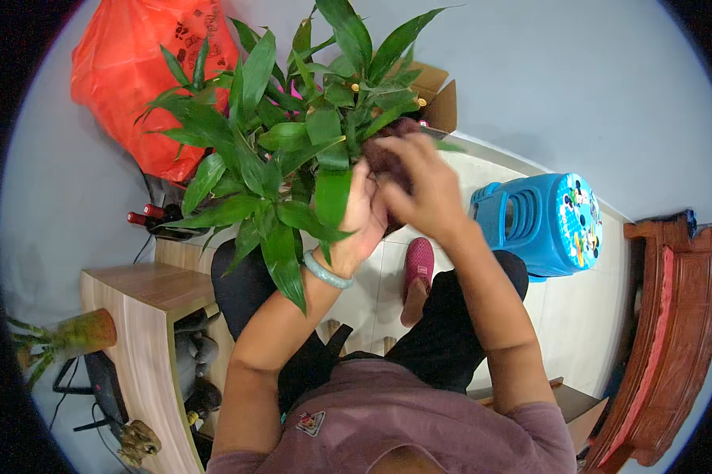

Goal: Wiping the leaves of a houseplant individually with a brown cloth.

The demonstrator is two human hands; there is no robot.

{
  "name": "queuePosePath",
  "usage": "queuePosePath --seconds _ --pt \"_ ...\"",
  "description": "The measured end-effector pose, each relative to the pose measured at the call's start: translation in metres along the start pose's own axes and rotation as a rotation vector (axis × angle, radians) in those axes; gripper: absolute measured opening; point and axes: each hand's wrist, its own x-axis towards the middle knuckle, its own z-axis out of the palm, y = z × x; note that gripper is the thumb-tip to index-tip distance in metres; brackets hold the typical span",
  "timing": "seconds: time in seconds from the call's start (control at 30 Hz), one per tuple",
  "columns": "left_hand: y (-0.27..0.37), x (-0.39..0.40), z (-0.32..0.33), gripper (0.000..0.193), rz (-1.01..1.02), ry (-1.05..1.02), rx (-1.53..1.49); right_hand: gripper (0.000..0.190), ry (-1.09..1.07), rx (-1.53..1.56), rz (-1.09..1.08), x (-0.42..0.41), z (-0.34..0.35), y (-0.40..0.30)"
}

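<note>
A leafy green plant with long pointed leaves fills the upper middle of the view. My left hand, with a pale green bangle on its wrist, is at the plant's right side, partly behind a broad leaf. Its fingers appear closed around a dark reddish-brown cloth. My right hand is over the same cloth with bent fingers, blurred by motion; whether it grips the cloth is unclear. Leaves hide the plant's base and whatever it stands in.
Behind the plant are a red plastic bag and an open cardboard box. Red-capped bottles lie at left, above a wooden cabinet. A blue stool and carved wooden furniture stand to the right.
</note>
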Motion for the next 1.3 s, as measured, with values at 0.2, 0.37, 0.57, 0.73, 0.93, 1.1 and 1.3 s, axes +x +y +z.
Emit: queuePosePath --seconds 0.2,0.37,0.57,0.73,0.93,1.1,1.3 --pt "0.03 -0.013 -0.002 0.065 -0.025 -0.296 -0.191 0.028 -0.259 -0.064 0.005 -0.015 -0.003 -0.006" --pt "0.027 -0.012 -0.01 0.054 0.039 -0.214 0.202 0.023 -0.432 -0.104 0.044 -0.035 -0.008 0.01" --pt "0.032 -0.014 -0.014 0.056 0.072 -0.145 0.193 0.03 -0.644 0.387 0.351 -0.024 -0.08 0.043" --pt "0.015 -0.027 0.003 0.054 -0.084 -0.157 0.138 0.035 -0.083 0.764 0.262 -0.028 -0.106 0.036" --pt "0.013 -0.034 0.019 0.058 -0.018 -0.284 -0.098 0.04 -0.198 0.026 -0.143 -0.032 -0.026 -0.013" --pt "0.022 -0.036 0.016 0.061 0.035 -0.356 0.023 0.033 -0.387 0.227 -0.198 -0.047 -0.02 -0.002" --pt "0.037 -0.031 0.014 0.082 0.049 -0.516 0.279 0.032 -0.845 0.163 -0.166 -0.06 -0.031 0.011"
